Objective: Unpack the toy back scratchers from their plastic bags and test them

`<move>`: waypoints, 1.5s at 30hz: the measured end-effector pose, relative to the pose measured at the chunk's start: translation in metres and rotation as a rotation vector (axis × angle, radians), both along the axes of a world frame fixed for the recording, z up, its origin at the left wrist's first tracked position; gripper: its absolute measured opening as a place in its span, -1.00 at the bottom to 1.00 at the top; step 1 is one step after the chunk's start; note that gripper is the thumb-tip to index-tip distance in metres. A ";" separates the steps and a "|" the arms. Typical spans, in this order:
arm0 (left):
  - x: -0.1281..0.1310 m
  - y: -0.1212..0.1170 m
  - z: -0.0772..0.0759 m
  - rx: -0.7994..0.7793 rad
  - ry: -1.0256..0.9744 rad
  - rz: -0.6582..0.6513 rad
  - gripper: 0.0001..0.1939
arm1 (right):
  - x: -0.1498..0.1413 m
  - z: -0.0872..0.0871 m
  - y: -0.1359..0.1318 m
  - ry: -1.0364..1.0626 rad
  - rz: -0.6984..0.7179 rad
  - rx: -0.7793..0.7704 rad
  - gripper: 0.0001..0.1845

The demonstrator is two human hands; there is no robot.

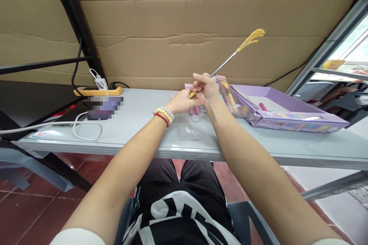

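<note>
A back scratcher (227,62) with a yellow claw head, a thin metal rod and a yellow handle slants up to the right over the table. My left hand (183,100) is closed around its yellow handle end. Just beside it, my right hand (208,87) has its fingers curled at the handle and lower rod, hiding part of both. Pink handles (194,111) in clear packaging lie beneath my hands. Close to my right wrist are bagged yellow pieces (230,95). A clear plastic bag (188,132) lies flat near the table's front edge.
On the right, an open purple box (299,120) holds a pink piece. A blurred-out phone (105,108), a white cable (99,132) and a yellow power strip (99,91) sit at the left. Cardboard (161,19) walls off the back of the grey table (143,122).
</note>
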State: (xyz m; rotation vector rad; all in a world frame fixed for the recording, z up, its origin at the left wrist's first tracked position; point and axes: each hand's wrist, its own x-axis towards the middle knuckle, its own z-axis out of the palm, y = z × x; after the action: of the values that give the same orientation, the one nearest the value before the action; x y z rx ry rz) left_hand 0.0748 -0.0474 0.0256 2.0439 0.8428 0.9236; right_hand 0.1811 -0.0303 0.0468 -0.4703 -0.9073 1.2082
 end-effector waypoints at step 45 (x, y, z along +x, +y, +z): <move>0.006 -0.002 -0.006 0.306 0.312 0.193 -0.49 | 0.017 -0.006 -0.004 -0.005 -0.035 -0.087 -0.44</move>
State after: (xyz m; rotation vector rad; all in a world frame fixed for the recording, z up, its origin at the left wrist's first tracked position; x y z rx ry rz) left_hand 0.0807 -0.0491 0.0195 2.4476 1.1386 0.8930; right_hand 0.1980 -0.0348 0.0410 -0.5567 -0.8502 1.2186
